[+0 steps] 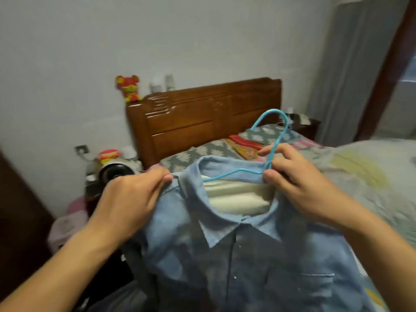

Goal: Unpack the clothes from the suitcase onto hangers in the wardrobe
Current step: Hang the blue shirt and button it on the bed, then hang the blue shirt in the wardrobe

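I hold up a blue denim shirt [236,262] with a white fleece lining in front of me. A light blue wire hanger [273,140] sits inside its collar, with the hook sticking up above it. My left hand [132,199] pinches the shirt's left shoulder by the collar. My right hand [299,183] grips the hanger at its neck together with the collar's right side. The suitcase and the wardrobe are out of view.
A bed with a patterned cover [351,176] and a wooden headboard [202,118] lies behind the shirt. A red toy [128,88] stands on the headboard's corner. A cluttered bedside stand [112,170] is at left, a grey curtain [351,70] at right.
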Action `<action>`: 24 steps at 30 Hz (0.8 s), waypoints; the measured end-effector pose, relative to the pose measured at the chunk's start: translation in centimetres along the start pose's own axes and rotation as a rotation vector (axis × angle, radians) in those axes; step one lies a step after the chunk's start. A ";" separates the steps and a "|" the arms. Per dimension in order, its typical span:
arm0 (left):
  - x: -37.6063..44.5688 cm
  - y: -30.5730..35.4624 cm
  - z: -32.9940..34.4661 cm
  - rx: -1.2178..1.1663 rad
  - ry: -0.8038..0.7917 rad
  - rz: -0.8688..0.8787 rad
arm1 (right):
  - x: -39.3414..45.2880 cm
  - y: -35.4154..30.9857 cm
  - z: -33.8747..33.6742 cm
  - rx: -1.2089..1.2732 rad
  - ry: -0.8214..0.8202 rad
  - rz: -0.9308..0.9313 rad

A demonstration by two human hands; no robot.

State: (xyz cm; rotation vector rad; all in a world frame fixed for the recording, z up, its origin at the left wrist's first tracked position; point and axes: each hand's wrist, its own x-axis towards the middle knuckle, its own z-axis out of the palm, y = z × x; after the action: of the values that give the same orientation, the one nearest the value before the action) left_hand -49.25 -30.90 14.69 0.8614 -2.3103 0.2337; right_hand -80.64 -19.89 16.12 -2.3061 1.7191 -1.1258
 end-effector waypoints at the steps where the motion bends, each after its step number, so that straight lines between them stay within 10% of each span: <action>1: -1.8 -1.8 -1.3 0.012 -0.003 -0.072 | 0.9 -1.2 1.3 0.036 -0.034 -0.025; 15: -16.3 -10.1 -15.3 0.321 0.226 -0.542 | 16.5 -22.8 22.8 0.521 -0.180 -0.492; 24: -27.2 -17.2 -22.2 0.698 0.158 -0.869 | 18.4 -20.5 40.2 0.510 -0.361 -0.410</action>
State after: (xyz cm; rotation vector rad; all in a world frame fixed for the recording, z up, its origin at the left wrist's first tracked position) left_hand -11.30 -21.62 13.52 2.0008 -1.4995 0.6941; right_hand -38.82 -42.50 5.23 -2.3697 0.7487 -0.9642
